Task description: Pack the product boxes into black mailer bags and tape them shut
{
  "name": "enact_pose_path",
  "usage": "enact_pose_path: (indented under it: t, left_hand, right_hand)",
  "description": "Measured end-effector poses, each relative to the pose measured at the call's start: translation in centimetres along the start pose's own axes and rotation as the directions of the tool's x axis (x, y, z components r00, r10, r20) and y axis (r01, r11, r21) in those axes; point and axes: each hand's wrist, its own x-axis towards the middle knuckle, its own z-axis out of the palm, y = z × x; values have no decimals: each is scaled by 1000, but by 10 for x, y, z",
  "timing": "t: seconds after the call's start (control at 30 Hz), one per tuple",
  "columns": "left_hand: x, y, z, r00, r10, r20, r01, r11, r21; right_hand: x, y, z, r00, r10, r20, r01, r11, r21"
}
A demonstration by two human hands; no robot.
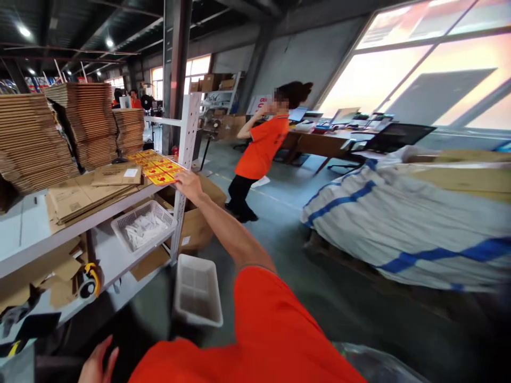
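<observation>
My right arm stretches out to the shelf, where my right hand (189,185) has its fingers closed at the near right corner of a yellow and red printed sheet (162,171). More of the same print lies behind it along the shelf end. Low at the left of the view is my left hand (98,364), partly cut off by the frame, its fingers apart and holding nothing. Flat brown cardboard pieces (80,197) lie on the same shelf, left of the printed sheets.
Tall stacks of flattened cartons (82,127) stand on the upper shelf. A white basket (143,226) with white items sits below, beside a tape dispenser (91,282). A white bin (198,290) is on the floor. A co-worker (263,149) stands ahead; a covered pile (399,213) is right.
</observation>
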Motion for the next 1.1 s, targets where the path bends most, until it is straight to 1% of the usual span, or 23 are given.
enact_pose_path:
  t: [0.07,0.13,0.2,0.23,0.27,0.3,0.33,0.4,0.43,0.47,0.53,0.57,0.63,0.7,0.77,0.83,0.87,0.9,0.93,0.97,1.03,1.07,1.1]
  left_hand:
    - [14,23,-3,999,-17,40,21,994,-104]
    - [27,55,0,996,-45,76,63,965,-256]
    - [38,92,8,985,-54,163,124,880,-459]
    - [43,110,14,974,-45,222,165,813,-558]
    - [48,127,21,959,-30,281,209,745,-633]
    - [52,141,29,944,-16,329,249,691,-679]
    - [55,152,37,928,0,372,280,660,-697]
    - [59,164,52,901,4,434,318,675,-666]
    - [60,164,58,895,-10,447,323,706,-630]
    - [59,160,61,899,-30,437,312,745,-590]
    - [55,147,62,930,-62,362,238,851,-468]
    - [51,139,59,949,-52,312,173,912,-373]
    - [40,127,50,971,22,237,11,990,-137]
    - [27,121,37,967,89,239,-107,992,65]
    - [15,121,24,959,123,255,-165,975,149]
    - [5,121,11,962,134,236,-174,972,159]
    - [2,120,5,969,135,207,-167,975,145]
    - [-2,118,-2,977,131,168,-152,981,119]
    - [-4,116,-7,985,118,125,-129,988,84]
    - [-7,113,-13,991,100,84,-104,994,41]
    - [-15,109,-23,998,56,0,-56,997,-59]
    - [-19,108,-27,999,33,-36,-37,993,-112]
    - [-22,106,-30,997,9,-72,-21,986,-167]
  right_hand:
    - [-51,-23,-16,994,-26,-103,32,998,54]
    - [-112,-57,-32,981,-67,-180,85,991,98]
    - [-179,-100,-44,973,-93,-211,120,986,118]
    - [-212,-124,-47,976,-71,-205,104,983,152]
    - [-243,-148,-48,983,-57,-177,90,978,189]
    - [-273,-171,-47,991,-1,-137,32,974,226]
    - [-299,-194,-45,996,42,-72,-21,963,269]
    - [-342,-231,-34,987,123,103,-153,920,362]
    - [-358,-245,-28,969,151,194,-220,885,410]
    - [-371,-256,-21,944,159,289,-282,843,457]
    - [-386,-269,-10,890,154,429,-387,752,534]
    - [-388,-272,-6,867,147,476,-427,710,560]
    - [-385,-277,2,837,127,532,-476,648,594]
    - [-372,-282,10,825,72,560,-478,619,624]
    - [-355,-290,19,827,-43,561,-423,610,670]
    - [-338,-301,27,836,-157,526,-335,613,716]
    - [-331,-307,30,837,-208,507,-292,613,734]
    - [-325,-312,33,834,-244,495,-262,613,745]
    - [-320,-316,34,832,-249,496,-261,613,745]
    - [-317,-321,35,834,-212,510,-293,612,734]
    - [-313,-327,35,833,-34,553,-434,579,690]
    - [-313,-329,35,819,55,572,-506,539,673]
    - [-313,-331,34,800,115,589,-564,477,674]
